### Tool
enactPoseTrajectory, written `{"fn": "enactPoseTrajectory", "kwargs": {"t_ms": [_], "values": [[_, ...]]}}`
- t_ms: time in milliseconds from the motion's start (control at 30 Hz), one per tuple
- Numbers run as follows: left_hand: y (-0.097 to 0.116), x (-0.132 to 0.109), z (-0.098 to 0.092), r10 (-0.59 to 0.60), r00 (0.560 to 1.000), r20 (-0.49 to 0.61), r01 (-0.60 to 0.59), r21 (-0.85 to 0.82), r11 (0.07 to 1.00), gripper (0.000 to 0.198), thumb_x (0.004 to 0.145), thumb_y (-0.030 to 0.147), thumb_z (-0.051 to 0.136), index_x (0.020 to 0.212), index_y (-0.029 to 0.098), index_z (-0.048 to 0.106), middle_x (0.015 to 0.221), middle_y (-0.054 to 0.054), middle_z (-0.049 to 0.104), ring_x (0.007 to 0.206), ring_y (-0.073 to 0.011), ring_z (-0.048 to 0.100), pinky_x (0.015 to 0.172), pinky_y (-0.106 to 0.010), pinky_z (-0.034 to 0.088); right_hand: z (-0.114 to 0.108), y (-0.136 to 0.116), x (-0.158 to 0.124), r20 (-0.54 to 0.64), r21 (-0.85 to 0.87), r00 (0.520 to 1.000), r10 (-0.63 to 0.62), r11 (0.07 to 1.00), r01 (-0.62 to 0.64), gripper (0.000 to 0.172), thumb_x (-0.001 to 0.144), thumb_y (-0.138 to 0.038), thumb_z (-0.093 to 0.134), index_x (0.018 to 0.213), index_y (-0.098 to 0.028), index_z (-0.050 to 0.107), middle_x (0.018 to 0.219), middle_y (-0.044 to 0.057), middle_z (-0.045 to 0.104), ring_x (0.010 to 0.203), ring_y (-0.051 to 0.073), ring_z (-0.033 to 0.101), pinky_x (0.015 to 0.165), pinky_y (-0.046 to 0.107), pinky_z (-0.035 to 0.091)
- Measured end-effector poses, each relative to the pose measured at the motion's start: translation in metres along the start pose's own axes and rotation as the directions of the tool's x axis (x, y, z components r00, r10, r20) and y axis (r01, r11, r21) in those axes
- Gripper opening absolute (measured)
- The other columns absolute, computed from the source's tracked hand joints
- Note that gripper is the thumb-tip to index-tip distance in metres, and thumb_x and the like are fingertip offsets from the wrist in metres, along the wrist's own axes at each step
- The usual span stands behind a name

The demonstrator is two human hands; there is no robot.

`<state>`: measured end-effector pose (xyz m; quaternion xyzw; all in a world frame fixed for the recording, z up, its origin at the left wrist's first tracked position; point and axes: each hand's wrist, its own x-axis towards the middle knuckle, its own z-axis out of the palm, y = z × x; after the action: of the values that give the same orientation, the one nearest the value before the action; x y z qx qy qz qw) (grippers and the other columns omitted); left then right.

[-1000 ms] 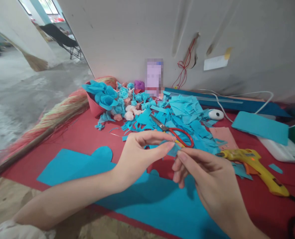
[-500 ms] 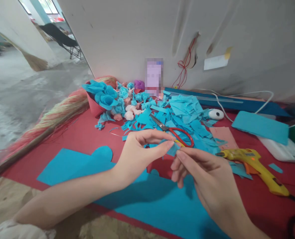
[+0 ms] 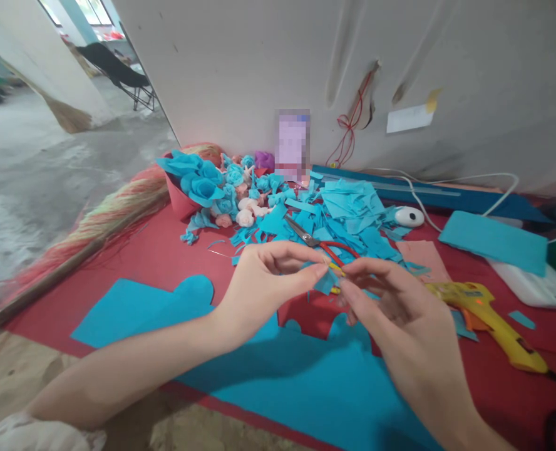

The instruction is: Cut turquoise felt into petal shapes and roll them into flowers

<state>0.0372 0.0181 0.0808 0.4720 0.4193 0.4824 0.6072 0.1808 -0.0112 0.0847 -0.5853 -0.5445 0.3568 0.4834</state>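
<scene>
A small piece of blue crepe paper (image 3: pixel 324 284) is pinched between the thumb and forefinger of my left hand (image 3: pixel 273 275). Curled close on its right side, the thumb and forefinger of my right hand (image 3: pixel 391 313) meet at the paper's edge. Small yellow bits show by the fingertips; I cannot make out what they belong to. Just behind the hands lie scissors (image 3: pixel 308 240) with red handles, partly covered by my fingers. Below them spreads a large cut sheet of blue paper (image 3: pixel 278 388) with rounded notches along its edge.
Blue paper scraps (image 3: pixel 353 203) are heaped behind the scissors, beside paper roses (image 3: pixel 245 217) and a red cone of blue petals (image 3: pixel 184 200). A yellow glue gun (image 3: pixel 498 326) lies at the right on the red tabletop (image 3: pixel 165 250). Folded blue crepe paper (image 3: pixel 494 241) rests on a white device.
My right hand has shifted slightly right and its forefinger is raised more. It now covers the scissors' handles and the glue gun's nozzle. My left hand keeps its pinch on the paper.
</scene>
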Motion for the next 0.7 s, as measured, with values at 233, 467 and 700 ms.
{"fn": "enactPoseTrajectory", "kwargs": {"t_ms": [233, 467, 700], "values": [[-0.0008, -0.0017, 0.0022, -0.022, 0.999, 0.026, 0.021, 0.022, 1.000, 0.003, 0.067, 0.021, 0.069, 0.068, 0.018, 0.067, 0.062, 0.002, 0.069, 0.057, -0.0112, 0.062, 0.052, -0.019, 0.047, 0.0002, -0.0016, -0.0022, 0.003, -0.072, 0.998, -0.056, 0.996, 0.056, 0.007, 0.072, -0.027, 0.060, 0.071, -0.022, 0.055, 0.059, -0.004, 0.056, 0.034, 0.005, 0.041, 0.028, 0.017, 0.031], [-0.0005, -0.0024, 0.0024, 0.011, 1.000, 0.028, -0.013, 0.053, 0.998, 0.004, 0.066, 0.020, 0.068, 0.067, 0.017, 0.066, 0.065, 0.000, 0.069, 0.063, -0.0135, 0.064, 0.055, -0.020, 0.048, 0.0022, -0.0012, -0.0027, -0.028, -0.092, 0.981, -0.193, 0.978, 0.189, 0.005, 0.071, -0.020, 0.059, 0.069, -0.022, 0.055, 0.060, -0.004, 0.057, 0.040, 0.007, 0.047, 0.032, 0.017, 0.036], [-0.0003, -0.0028, 0.0034, 0.032, 0.996, 0.083, -0.034, 0.018, 0.999, 0.003, 0.068, 0.018, 0.067, 0.068, 0.017, 0.065, 0.067, 0.001, 0.070, 0.064, -0.0130, 0.065, 0.059, -0.020, 0.051, 0.0019, 0.0029, -0.0001, 0.046, 0.091, 0.999, -0.026, 0.996, 0.021, 0.010, 0.072, -0.026, 0.060, 0.065, -0.021, 0.055, 0.051, -0.004, 0.052, 0.037, 0.007, 0.045, 0.031, 0.016, 0.036]]}}
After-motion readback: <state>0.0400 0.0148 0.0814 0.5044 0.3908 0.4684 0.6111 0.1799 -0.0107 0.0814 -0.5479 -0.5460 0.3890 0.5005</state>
